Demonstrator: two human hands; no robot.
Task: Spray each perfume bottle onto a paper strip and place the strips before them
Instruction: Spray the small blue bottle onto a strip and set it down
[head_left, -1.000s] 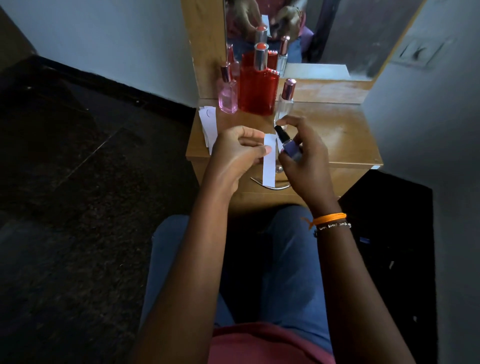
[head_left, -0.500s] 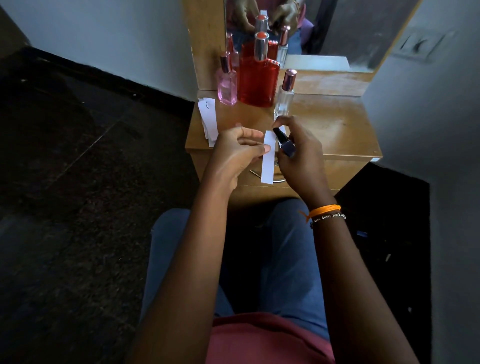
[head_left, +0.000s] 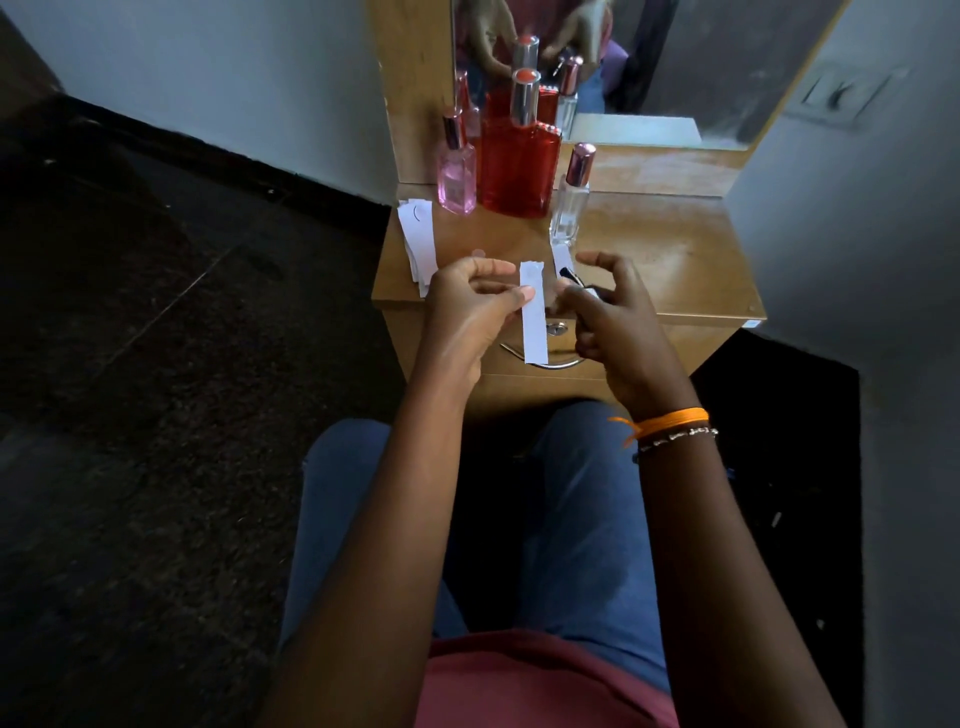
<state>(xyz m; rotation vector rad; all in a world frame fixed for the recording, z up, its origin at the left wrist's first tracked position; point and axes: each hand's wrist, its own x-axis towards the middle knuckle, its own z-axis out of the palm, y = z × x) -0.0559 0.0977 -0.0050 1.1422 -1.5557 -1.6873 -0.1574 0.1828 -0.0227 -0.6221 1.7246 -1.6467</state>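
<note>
My left hand pinches a white paper strip upright over the table's front edge; a faint damp spot shows near its top. Just right of the strip, my right hand holds a small dark perfume bottle, mostly hidden by my fingers, with the index finger raised off it. At the back of the table stand a pink bottle, a large red bottle and a slim clear bottle. One strip lies in front of the clear bottle.
A stack of blank strips lies at the left edge of the wooden table. A mirror rises behind the bottles. A metal drawer handle sits below the tabletop. Walls close in on both sides.
My right index finger has lifted off the small bottle's top and the bottle has tipped lower in my hand. The left hand still holds the strip in about the same place.
</note>
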